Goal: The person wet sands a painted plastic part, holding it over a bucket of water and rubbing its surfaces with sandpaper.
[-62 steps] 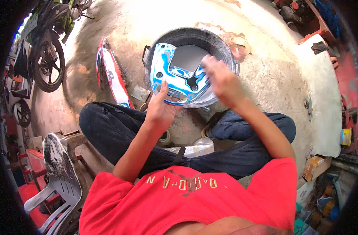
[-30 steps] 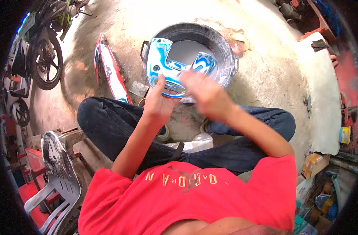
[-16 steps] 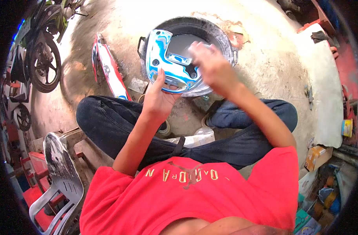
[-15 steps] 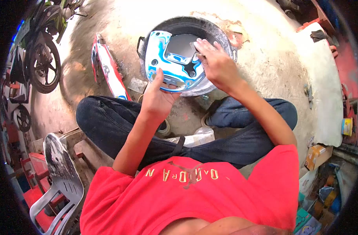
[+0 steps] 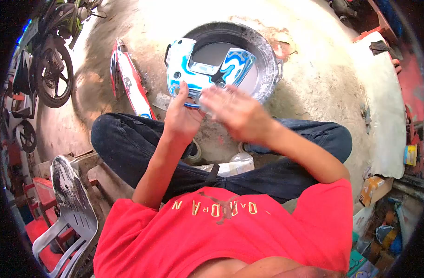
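Note:
A blue-and-white plastic motorcycle body panel, with round holes and a cut-out, is tilted over a black tub of cloudy water. My left hand grips the panel's near left edge, thumb on top and fingers underneath. My right hand, smeared by motion, presses its fingers along the panel's near right edge. Under those fingertips is a thin greyish sheet that looks like sandpaper, mostly hidden by the hand.
A red-and-white panel lies on the concrete floor left of the tub. A worn plastic chair stands at lower left, and a motorcycle wheel at upper left. A cardboard box sits at right. A clear plastic bottle lies between my legs.
My right hand has swept from the panel's far right side down to its near edge. The panel has turned and tilted in my left hand, shifting slightly left.

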`<action>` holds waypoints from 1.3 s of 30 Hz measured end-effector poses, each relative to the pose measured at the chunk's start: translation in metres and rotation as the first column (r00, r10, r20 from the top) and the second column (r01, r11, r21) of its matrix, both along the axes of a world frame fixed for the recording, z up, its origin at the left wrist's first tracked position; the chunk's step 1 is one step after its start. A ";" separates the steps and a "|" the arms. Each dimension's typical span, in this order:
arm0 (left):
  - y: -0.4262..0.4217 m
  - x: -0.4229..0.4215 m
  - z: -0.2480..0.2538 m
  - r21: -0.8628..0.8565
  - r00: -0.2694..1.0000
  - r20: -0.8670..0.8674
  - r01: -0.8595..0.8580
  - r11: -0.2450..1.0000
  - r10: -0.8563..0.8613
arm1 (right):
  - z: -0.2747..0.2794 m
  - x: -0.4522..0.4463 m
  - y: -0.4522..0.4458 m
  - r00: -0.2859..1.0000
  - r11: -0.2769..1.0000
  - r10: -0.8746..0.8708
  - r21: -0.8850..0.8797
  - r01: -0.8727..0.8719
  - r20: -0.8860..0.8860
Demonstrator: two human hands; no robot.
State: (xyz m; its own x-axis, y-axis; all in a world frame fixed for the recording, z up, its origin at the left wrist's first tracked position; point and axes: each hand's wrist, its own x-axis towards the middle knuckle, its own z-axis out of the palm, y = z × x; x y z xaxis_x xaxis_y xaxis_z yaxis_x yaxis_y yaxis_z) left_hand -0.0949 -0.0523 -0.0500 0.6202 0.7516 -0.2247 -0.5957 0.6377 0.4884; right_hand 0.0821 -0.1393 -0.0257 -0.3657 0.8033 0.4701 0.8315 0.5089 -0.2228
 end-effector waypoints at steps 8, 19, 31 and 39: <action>0.001 -0.002 -0.005 -0.008 1.000 -0.028 -0.011 1.000 0.010 | -0.007 0.001 -0.002 1.000 1.000 -0.022 0.007 0.022 -0.017; 0.003 -0.002 -0.002 0.036 0.998 0.041 0.036 0.999 -0.038 | -0.003 0.002 -0.002 0.994 0.992 0.103 0.069 -0.104 0.021; -0.003 0.000 0.000 0.003 0.999 -0.026 0.036 0.999 -0.036 | -0.003 0.032 0.021 0.992 0.993 -0.069 0.108 0.057 0.108; 0.000 0.001 -0.003 0.040 0.999 -0.020 0.041 0.998 -0.040 | -0.005 -0.001 0.001 1.000 1.000 0.015 0.000 -0.015 0.009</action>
State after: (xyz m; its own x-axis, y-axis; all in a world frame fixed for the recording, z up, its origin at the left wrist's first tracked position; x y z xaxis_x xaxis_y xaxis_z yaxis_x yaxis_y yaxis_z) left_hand -0.0935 -0.0527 -0.0533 0.6461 0.7347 -0.2069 -0.5603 0.6406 0.5251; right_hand 0.0808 -0.1388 -0.0303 -0.3821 0.7976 0.4667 0.8258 0.5214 -0.2150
